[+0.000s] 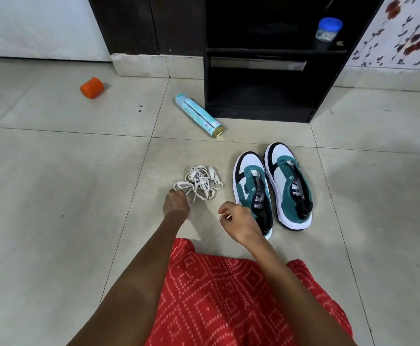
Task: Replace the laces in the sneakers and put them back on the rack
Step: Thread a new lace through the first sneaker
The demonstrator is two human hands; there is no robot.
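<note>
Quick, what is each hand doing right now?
Left hand: pinching the edge of the white laces.
Right hand: fingers curled, pinching a small white bit, too small to identify.

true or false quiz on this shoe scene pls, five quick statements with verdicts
1. Both sneakers are on the floor, not on the rack. True.
2. The sneakers are fully laced. False: their eyelets are empty, and the white laces lie in a loose pile on the floor beside them.
3. The teal can stands upright. False: it lies on its side near the rack.
4. A blue-lidded jar sits on a rack shelf. True.
5. The left hand is on a sneaker. False: it is at the near edge of the laces.
</note>
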